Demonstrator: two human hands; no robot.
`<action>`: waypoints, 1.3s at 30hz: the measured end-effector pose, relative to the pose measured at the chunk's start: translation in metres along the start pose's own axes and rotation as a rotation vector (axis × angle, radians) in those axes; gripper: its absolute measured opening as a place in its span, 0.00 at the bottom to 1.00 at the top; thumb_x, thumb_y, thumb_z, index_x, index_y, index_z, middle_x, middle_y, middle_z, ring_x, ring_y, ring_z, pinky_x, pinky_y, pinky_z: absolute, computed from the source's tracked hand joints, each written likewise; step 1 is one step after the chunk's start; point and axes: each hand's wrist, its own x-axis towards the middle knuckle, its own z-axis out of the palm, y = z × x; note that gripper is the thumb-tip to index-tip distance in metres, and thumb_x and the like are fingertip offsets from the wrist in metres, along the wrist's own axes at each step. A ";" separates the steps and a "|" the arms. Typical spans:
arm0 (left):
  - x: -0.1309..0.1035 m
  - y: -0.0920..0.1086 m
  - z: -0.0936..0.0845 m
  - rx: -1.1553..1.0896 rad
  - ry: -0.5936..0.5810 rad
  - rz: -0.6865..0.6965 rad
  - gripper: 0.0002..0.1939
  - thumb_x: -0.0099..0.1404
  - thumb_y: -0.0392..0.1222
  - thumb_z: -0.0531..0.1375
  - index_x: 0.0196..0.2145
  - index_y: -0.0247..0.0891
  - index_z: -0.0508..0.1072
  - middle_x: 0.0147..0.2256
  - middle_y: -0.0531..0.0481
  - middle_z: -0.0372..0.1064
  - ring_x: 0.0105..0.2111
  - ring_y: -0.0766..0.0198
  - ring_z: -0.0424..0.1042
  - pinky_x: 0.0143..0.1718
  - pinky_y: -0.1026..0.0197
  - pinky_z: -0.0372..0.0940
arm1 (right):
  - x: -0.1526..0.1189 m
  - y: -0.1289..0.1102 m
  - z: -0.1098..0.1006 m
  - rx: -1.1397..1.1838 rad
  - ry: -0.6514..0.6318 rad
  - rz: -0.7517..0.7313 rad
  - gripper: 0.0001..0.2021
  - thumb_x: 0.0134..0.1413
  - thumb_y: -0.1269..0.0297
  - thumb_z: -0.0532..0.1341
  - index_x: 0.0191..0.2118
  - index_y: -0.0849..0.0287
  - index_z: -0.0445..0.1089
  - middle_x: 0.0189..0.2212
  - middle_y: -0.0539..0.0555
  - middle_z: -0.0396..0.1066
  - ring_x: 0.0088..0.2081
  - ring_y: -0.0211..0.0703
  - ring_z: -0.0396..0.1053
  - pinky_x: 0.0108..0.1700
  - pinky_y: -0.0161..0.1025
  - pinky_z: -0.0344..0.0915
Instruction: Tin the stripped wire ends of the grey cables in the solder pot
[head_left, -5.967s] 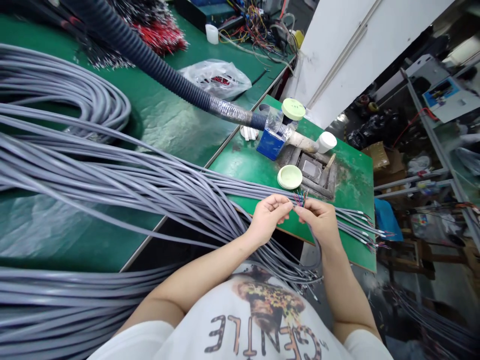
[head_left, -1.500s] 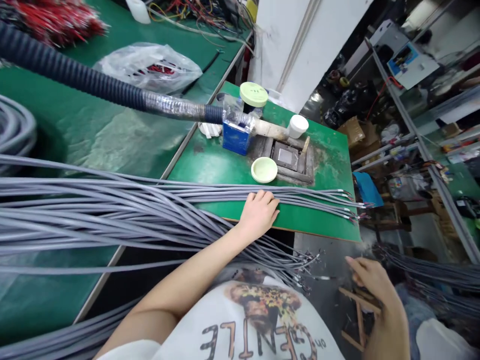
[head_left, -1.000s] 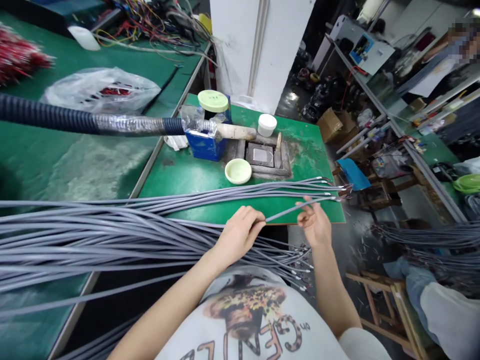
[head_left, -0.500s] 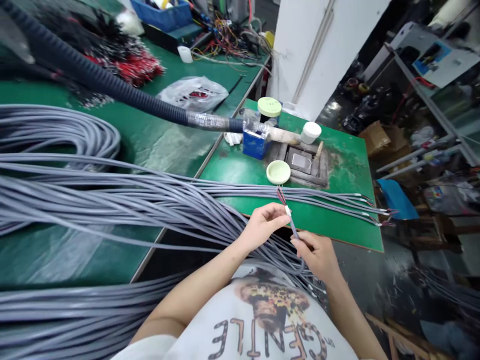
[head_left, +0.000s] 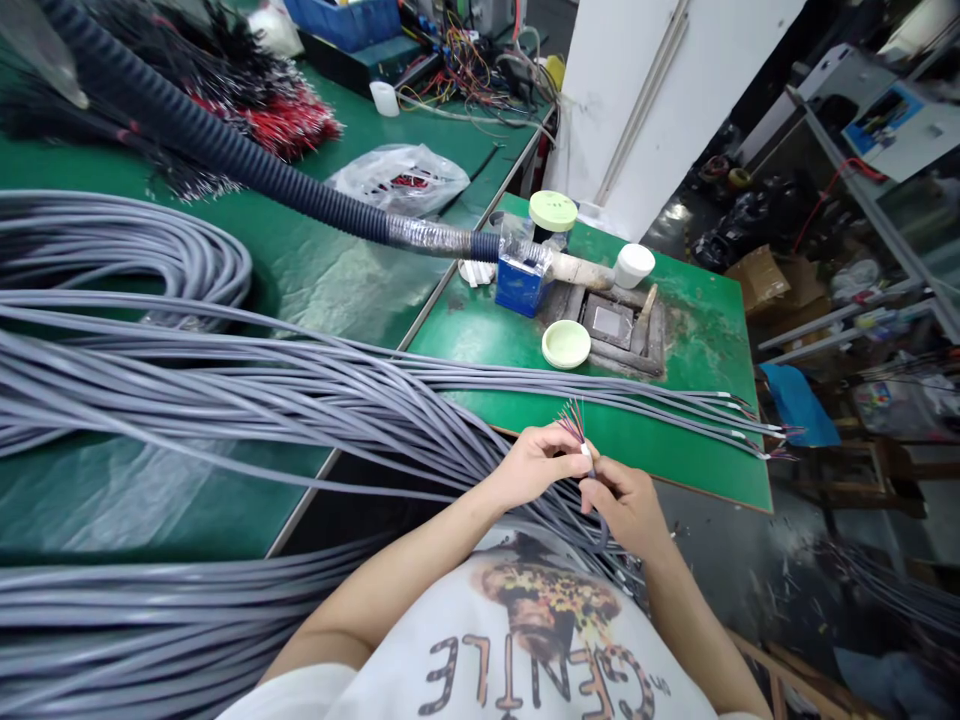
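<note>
One grey cable point(head_left: 591, 466) is held up in front of my shirt, with thin coloured wires point(head_left: 573, 420) fanning out of its upper end above a white band. My left hand point(head_left: 541, 462) pinches the cable at the white band. Just below and to the right, the fingers of my right hand point(head_left: 621, 500) are closed round the grey sheath. The two hands nearly touch. Behind them, a bundle of grey cables point(head_left: 480, 376) runs across the green bench point(head_left: 480, 330), its stripped ends at the right edge.
A black hose point(head_left: 300, 190) reaches a blue box point(head_left: 517, 287) beside a square metal pot point(head_left: 611, 322). Near it are a pale green lid point(head_left: 566, 344), a white cup point(head_left: 634, 265) and a green-lidded jar point(head_left: 553, 211). Coiled cables point(head_left: 187, 250) lie at left.
The wires at the cable's end have spread apart into a fan. My hands have come closer together, and the cable end sits slightly lower. The whole view has shifted a little.
</note>
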 end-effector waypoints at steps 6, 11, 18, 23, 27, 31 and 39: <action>0.005 0.007 0.012 -0.095 0.025 -0.016 0.13 0.54 0.45 0.68 0.28 0.35 0.70 0.25 0.54 0.67 0.22 0.71 0.65 0.28 0.65 0.62 | 0.005 0.019 0.007 0.449 -0.002 0.100 0.16 0.60 0.53 0.55 0.29 0.58 0.69 0.13 0.47 0.64 0.16 0.34 0.55 0.23 0.35 0.53; 0.012 0.014 0.014 -0.049 0.238 0.028 0.13 0.52 0.45 0.69 0.30 0.34 0.73 0.25 0.54 0.68 0.25 0.71 0.65 0.30 0.66 0.61 | 0.010 0.031 0.012 0.883 -0.012 0.189 0.19 0.53 0.45 0.59 0.24 0.57 0.66 0.07 0.43 0.53 0.12 0.33 0.46 0.19 0.34 0.47; 0.017 0.019 0.011 -0.016 0.362 0.128 0.11 0.53 0.44 0.68 0.30 0.36 0.76 0.26 0.53 0.70 0.25 0.70 0.64 0.30 0.65 0.61 | 0.015 0.031 0.015 0.937 -0.063 0.210 0.19 0.52 0.45 0.61 0.24 0.56 0.65 0.07 0.42 0.51 0.11 0.32 0.44 0.18 0.34 0.45; 0.022 0.021 0.011 -0.081 0.381 0.078 0.13 0.50 0.46 0.69 0.30 0.35 0.75 0.23 0.55 0.68 0.22 0.73 0.61 0.27 0.66 0.60 | 0.018 0.027 0.016 0.956 -0.083 0.205 0.18 0.52 0.47 0.61 0.25 0.57 0.67 0.07 0.42 0.52 0.12 0.32 0.45 0.18 0.33 0.45; 0.025 0.021 0.009 -0.106 0.361 0.040 0.13 0.50 0.45 0.69 0.28 0.35 0.74 0.21 0.57 0.65 0.20 0.74 0.59 0.25 0.67 0.58 | 0.020 0.027 0.017 0.952 -0.090 0.205 0.18 0.52 0.47 0.61 0.25 0.57 0.67 0.07 0.42 0.52 0.12 0.32 0.45 0.18 0.33 0.46; 0.019 0.016 0.009 0.025 0.369 0.153 0.10 0.53 0.44 0.67 0.27 0.35 0.74 0.24 0.54 0.67 0.23 0.71 0.62 0.27 0.66 0.60 | 0.019 0.030 0.018 0.862 -0.005 0.179 0.17 0.55 0.48 0.59 0.26 0.57 0.67 0.07 0.43 0.54 0.12 0.32 0.47 0.19 0.33 0.47; 0.011 0.012 0.001 0.628 0.333 0.675 0.04 0.60 0.36 0.62 0.35 0.38 0.75 0.25 0.52 0.69 0.27 0.67 0.66 0.30 0.64 0.62 | 0.016 0.009 0.014 0.204 0.112 0.097 0.15 0.60 0.58 0.56 0.26 0.59 0.69 0.12 0.44 0.61 0.17 0.32 0.56 0.24 0.32 0.54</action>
